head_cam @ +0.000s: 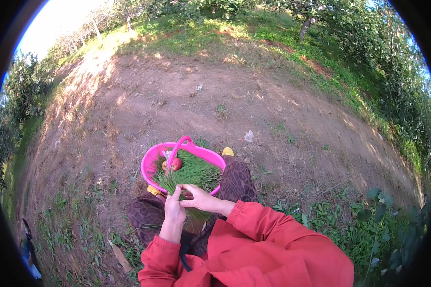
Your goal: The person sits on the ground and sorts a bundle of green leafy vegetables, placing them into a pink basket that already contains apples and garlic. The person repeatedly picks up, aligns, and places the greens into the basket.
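My left hand (175, 208) is closed around a bunch of thin green grass-like stems (171, 182) at the near edge of a pink plastic basket (217, 156). Touching the same bunch from the right is my right hand (200, 199), its thumb and fingers bent near the left thumb; whether it pinches any stems is hard to tell. More long green stems (197, 170) fill the basket. Red apples (176, 164) and a piece of clear plastic (166, 154) lie at its left side, partly behind the raised handle (176, 150). Loose stems hang below my hands, over my lap.
The basket stands on dirt ground between my legs in patterned trousers (239, 179). A yellow shoe (228, 151) shows beyond my knee. A scrap of pale plastic (249, 136) lies farther ahead. A wood piece (120, 255) rests at lower left. Leafy trees (362, 39) border the ground.
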`<action>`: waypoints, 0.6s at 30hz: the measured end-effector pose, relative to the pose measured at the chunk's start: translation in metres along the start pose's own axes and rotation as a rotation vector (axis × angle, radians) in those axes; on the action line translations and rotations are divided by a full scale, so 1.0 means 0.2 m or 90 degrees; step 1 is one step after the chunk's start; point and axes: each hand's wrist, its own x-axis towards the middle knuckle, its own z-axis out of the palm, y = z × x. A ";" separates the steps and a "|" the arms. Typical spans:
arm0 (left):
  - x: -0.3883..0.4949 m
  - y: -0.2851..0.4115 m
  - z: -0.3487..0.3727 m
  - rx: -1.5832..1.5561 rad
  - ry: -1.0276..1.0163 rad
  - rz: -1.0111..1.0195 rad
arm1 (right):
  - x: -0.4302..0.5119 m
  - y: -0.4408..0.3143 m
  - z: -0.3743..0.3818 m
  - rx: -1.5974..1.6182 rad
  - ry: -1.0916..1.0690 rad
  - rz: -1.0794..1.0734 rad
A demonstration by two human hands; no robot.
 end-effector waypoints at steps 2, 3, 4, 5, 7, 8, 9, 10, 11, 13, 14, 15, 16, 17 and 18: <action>0.08 -0.06 -0.14 0.011 0.032 0.012 | 0.02 0.00 0.01 0.043 -0.066 -0.017; 0.08 -0.08 -0.11 0.010 0.029 0.003 | 0.01 0.03 0.00 0.020 -0.049 -0.018; 0.04 -0.07 -0.05 0.008 0.024 -0.004 | 0.00 0.05 0.00 -0.005 -0.033 -0.020; 0.03 -0.08 -0.02 0.006 0.020 -0.011 | 0.00 0.07 -0.01 -0.031 -0.017 -0.022; 0.03 -0.09 -0.02 0.018 0.013 -0.017 | 0.01 0.08 0.00 -0.053 -0.002 -0.015; 0.03 -0.10 -0.02 0.024 0.008 -0.016 | 0.01 0.09 0.00 -0.058 0.000 -0.008; 0.02 -0.09 -0.01 0.030 0.002 -0.013 | 0.02 0.10 0.00 -0.063 0.002 -0.001; 0.01 -0.09 -0.01 0.036 -0.004 -0.022 | 0.02 0.11 0.00 -0.076 0.009 -0.003; 0.01 -0.10 -0.01 0.051 0.006 -0.020 | 0.01 0.12 0.01 -0.046 0.003 0.003; 0.02 -0.12 -0.03 0.078 0.029 -0.009 | 0.01 0.12 0.02 0.013 -0.014 0.014; 0.01 -0.13 -0.03 0.092 0.026 -0.011 | 0.00 0.13 0.03 0.006 -0.030 0.020; 0.00 -0.13 -0.02 0.106 0.024 -0.011 | 0.00 0.13 0.03 0.013 -0.013 0.030; -0.01 -0.14 -0.01 0.119 0.023 -0.012 | -0.01 0.13 0.03 0.020 0.004 0.041; -0.02 -0.13 0.00 0.138 0.014 -0.032 | -0.01 0.14 0.03 0.027 0.021 0.051; -0.03 -0.12 0.02 0.155 0.001 -0.052 | -0.01 0.14 0.02 0.095 0.042 0.082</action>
